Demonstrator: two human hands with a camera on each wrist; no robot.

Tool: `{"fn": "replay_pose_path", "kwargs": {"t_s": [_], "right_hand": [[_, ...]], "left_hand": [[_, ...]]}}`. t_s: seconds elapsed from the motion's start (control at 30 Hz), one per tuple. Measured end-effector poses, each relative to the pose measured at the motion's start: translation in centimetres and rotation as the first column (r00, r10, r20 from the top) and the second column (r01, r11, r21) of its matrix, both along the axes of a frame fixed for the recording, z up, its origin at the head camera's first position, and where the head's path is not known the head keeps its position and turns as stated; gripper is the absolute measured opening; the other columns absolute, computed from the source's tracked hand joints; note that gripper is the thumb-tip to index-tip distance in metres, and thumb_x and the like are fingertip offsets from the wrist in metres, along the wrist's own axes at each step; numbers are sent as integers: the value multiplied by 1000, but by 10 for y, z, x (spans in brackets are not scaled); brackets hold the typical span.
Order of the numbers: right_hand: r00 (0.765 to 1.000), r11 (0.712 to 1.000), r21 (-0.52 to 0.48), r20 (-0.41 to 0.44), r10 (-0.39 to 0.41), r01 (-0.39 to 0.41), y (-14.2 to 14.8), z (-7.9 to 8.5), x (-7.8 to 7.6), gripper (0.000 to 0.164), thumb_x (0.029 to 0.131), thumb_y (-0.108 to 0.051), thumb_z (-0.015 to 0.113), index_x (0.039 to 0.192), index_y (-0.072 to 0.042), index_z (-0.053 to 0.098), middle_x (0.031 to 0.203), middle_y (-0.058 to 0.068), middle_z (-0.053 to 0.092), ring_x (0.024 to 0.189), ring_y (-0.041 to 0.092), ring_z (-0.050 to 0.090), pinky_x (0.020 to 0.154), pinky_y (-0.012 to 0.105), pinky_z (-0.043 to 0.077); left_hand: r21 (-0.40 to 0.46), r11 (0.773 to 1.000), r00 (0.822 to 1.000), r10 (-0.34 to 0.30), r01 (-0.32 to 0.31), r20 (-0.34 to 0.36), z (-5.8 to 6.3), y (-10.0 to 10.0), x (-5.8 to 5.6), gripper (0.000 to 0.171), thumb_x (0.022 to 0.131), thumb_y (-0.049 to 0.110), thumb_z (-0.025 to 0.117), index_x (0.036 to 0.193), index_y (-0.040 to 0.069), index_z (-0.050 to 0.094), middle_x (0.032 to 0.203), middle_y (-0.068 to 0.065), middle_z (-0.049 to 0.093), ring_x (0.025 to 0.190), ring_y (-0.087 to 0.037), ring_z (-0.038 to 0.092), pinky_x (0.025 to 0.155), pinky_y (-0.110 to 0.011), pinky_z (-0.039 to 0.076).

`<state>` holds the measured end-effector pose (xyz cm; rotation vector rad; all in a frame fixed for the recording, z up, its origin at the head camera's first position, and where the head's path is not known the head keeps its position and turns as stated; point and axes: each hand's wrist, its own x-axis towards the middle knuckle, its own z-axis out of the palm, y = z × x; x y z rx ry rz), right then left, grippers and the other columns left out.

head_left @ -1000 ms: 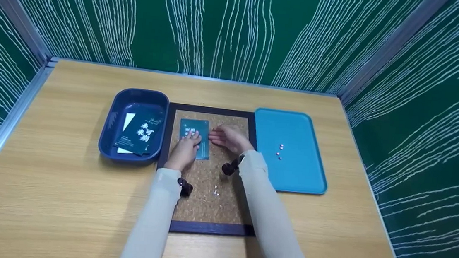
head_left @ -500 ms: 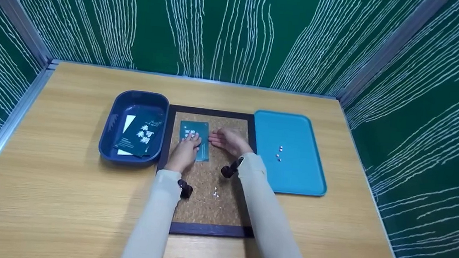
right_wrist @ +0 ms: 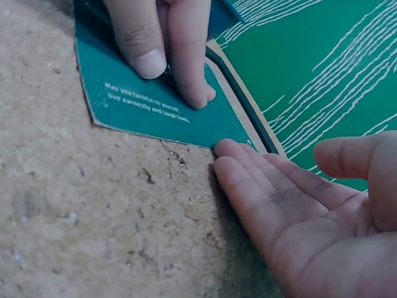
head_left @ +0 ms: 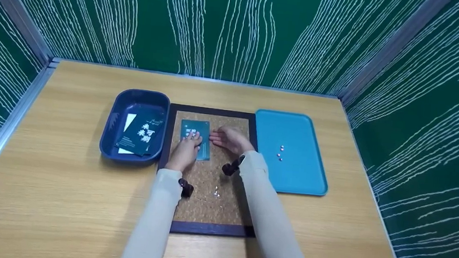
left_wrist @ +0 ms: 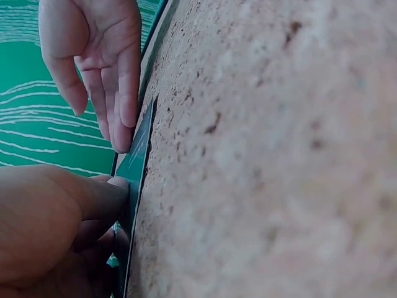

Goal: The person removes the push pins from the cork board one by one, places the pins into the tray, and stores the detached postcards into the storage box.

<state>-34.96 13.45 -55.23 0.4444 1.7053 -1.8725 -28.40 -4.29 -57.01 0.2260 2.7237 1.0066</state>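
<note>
A green card [head_left: 203,153] with white characters lies flat on the upper left of a dark-framed corkboard [head_left: 195,209]. My left hand [head_left: 184,152] presses on the card from above; thumb and fingertips rest on its face in the right wrist view, beside small white print. Palm turned inward, my right hand [head_left: 230,139] is on the card's right side with fingers extended and thumb apart. Its fingertips [right_wrist: 226,149] are right at the card's edge. Nothing is between the right thumb and fingers. Part of the card is hidden under the left hand.
A dark blue bin [head_left: 140,99] left of the board contains more green cards [head_left: 135,137] and something white. To the right, a turquoise tray [head_left: 302,175] carries several tiny pinkish pieces [head_left: 280,154]. Small shiny clear bits [head_left: 216,192] lie low on the cork. Green walls enclose the table.
</note>
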Motion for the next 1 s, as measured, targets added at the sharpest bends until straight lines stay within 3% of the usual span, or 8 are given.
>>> {"fn": "replay_pose_path", "kwargs": {"t_s": [0.23, 0.6, 1.0], "right_hand": [[999, 1000, 25, -37, 10, -9, -3, -3, 1, 32, 102, -14, 42, 121, 4, 60, 116, 18, 68, 103, 22, 69, 88, 31, 57], [1000, 999, 39, -2, -18, 18, -5, -1, -1, 29, 101, -13, 43, 117, 2, 61, 108, 14, 70, 96, 20, 70, 86, 29, 57], [1000, 998, 61, 19, -1, 0, -5, 2, -2, 30, 103, -14, 40, 117, -1, 63, 106, 12, 70, 94, 18, 70, 87, 27, 57]], "left_hand": [[-24, 1000, 998, -21, 19, -61, 0, 0, 0, 42, 101, 13, 46, 142, 6, 44, 154, -9, 32, 146, -31, 22, 120, -47, 18], [-24, 999, 995, -33, 31, -89, 0, -1, 0, 42, 101, 12, 47, 142, 4, 45, 153, -11, 33, 146, -31, 23, 120, -47, 18], [3, 1000, 999, -11, 11, -42, 3, -1, 2, 43, 101, 15, 46, 144, 9, 42, 156, -8, 29, 145, -37, 22, 119, -50, 20]]}}
